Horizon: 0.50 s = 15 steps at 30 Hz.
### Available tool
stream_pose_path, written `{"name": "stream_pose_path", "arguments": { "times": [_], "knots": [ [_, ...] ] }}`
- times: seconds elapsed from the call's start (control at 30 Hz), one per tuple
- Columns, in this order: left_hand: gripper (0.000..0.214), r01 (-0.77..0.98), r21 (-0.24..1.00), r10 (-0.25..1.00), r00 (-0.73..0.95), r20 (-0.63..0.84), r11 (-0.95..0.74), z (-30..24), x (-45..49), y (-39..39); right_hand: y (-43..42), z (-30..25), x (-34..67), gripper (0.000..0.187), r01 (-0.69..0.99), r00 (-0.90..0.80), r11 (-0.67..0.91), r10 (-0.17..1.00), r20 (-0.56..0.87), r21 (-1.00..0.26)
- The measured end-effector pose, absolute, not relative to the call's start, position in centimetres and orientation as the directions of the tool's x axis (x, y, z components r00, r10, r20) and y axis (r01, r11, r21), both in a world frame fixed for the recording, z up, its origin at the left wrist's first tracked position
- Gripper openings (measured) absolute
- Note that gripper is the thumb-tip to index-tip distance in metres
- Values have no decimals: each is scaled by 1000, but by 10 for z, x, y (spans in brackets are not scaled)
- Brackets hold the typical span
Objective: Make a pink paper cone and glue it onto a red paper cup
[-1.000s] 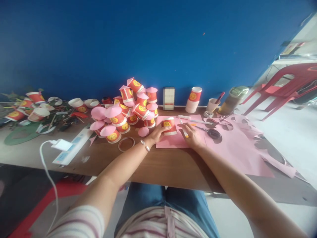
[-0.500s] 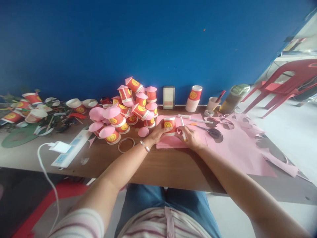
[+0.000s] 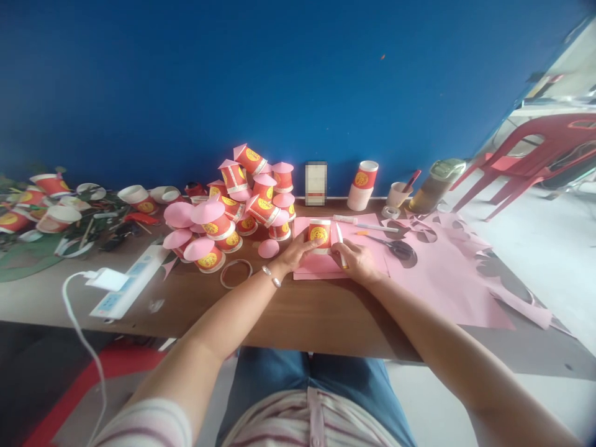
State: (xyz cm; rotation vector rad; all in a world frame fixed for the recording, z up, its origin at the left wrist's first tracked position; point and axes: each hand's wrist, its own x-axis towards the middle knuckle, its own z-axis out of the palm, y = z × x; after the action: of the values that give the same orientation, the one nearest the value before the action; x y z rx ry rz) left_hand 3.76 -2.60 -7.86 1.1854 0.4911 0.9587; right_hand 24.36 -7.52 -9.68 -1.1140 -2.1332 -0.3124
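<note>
My left hand [image 3: 297, 253] is wrapped around the left side of a red paper cup [image 3: 319, 234] with a yellow round emblem and white bands at top and bottom. It is held above pink paper sheets [image 3: 305, 270]. At the cup's right side, my right hand [image 3: 357, 261] grips a slim white pen-shaped tool [image 3: 339, 233], its upper end tilted slightly left. Whether that tool touches the cup I cannot tell. Just behind lies a white marker-like stick [image 3: 345, 219], and black-handled scissors [image 3: 401, 249] rest to the right.
Several red cups with pink cone tops [image 3: 212, 220] are piled on the left, near a tape ring [image 3: 236, 273]. A power strip [image 3: 128, 282] lies farther left. Two stacked cups [image 3: 362, 186], a pen cup [image 3: 398, 194] and a jar [image 3: 435, 185] stand at the back. Cut pink paper [image 3: 447, 279] covers the right.
My right hand has moved slightly left, closer to the cup, and the white tool in it has shifted with it. My left hand keeps its hold on the cup.
</note>
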Motion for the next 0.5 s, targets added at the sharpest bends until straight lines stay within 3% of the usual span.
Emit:
{"name": "stream_pose_path", "arguments": {
  "times": [0.1, 0.27, 0.5],
  "knots": [
    [43, -322, 946, 798, 579, 164, 39, -80, 36, -25, -76, -99, 243, 16, 796, -377, 597, 623, 686, -104],
    [51, -214, 975, 872, 466, 153, -57, -80, 37, -26, -76, -103, 244, 13, 788, -392, 606, 629, 671, -108],
    [51, -183, 982, 910, 399, 115, -43, -77, 43, -29, -77, -101, 243, 18, 797, -382, 594, 633, 673, -106]
  ]
}}
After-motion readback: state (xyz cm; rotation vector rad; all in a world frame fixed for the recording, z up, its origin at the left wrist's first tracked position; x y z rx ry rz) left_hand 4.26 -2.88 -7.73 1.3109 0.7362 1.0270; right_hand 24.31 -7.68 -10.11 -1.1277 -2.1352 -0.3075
